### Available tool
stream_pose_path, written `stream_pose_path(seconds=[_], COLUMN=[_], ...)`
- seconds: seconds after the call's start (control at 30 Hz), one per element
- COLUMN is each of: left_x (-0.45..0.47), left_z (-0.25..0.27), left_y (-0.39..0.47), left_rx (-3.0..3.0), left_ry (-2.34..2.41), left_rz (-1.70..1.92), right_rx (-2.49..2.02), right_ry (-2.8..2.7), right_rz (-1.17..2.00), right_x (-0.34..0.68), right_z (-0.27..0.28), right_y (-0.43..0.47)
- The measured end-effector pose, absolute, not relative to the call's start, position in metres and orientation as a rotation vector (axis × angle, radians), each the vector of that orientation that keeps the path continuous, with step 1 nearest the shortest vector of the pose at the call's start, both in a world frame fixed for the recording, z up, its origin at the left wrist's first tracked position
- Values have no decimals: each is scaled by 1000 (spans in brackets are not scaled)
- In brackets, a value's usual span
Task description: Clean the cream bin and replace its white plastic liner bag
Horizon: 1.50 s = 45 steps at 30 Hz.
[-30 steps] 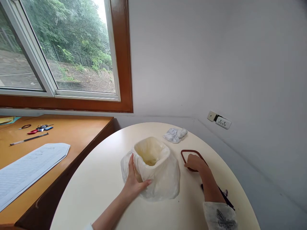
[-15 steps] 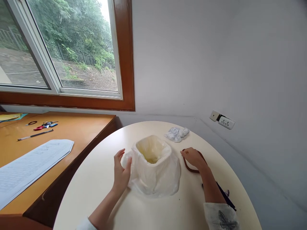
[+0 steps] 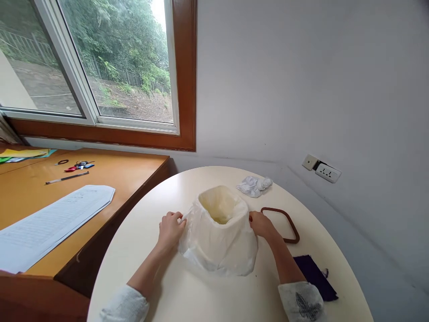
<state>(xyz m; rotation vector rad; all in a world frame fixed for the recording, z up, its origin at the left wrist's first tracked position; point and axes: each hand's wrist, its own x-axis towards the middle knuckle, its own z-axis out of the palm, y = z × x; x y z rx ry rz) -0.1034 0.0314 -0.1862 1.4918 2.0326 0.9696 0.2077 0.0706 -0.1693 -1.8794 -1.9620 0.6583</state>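
A whitish plastic bag (image 3: 217, 250) lines a bin whose wide mouth faces up, its skirt folded down over the outside. The bin itself is hidden under the film. On the left side my left hand (image 3: 171, 228) is closed, pinching the bag's loose edge. My right hand (image 3: 261, 223) is at the opposite side, fingers closed against the bag and partly hidden; it seems to grip the film there. Just right of that hand lies a brown rounded frame (image 3: 291, 223), flat on the table and touched by nothing I can see except perhaps the wrist's edge.
The round cream table (image 3: 208, 304) carries a crumpled white plastic bag (image 3: 254, 185) at the back and a dark purple cloth (image 3: 317, 277) by my right forearm. An orange desk (image 3: 134, 167) with papers (image 3: 60, 219), a pen (image 3: 67, 178) and keys (image 3: 82, 165) stands left.
My right hand has left the brown frame and come to the bag's right side. My left hand, open before, has closed on the bag's left edge. The view has shifted slightly left.
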Motion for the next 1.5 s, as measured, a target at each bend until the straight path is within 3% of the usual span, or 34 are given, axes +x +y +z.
stream_pose_path(seconds=[0.5, 0.63, 0.9, 1.13, 1.5], left_x=[-108, -114, -149, -166, -167], left_z=[-109, -92, -72, -25, 60], left_y=[35, 22, -2, -9, 40], left_rx=[1059, 1061, 1299, 1450, 1513], left_ry=[1178, 1037, 1257, 1342, 1489], left_rz=[1434, 1470, 1218, 1039, 959], right_rx=[-1012, -904, -866, -845, -1058], right_ry=[-1193, -1157, -1175, -1223, -1195], right_rz=[1157, 1158, 1267, 1340, 962], right_x=[206, 214, 252, 276, 279], right_z=[-108, -93, -88, -59, -6], right_y=[63, 48, 22, 9, 58])
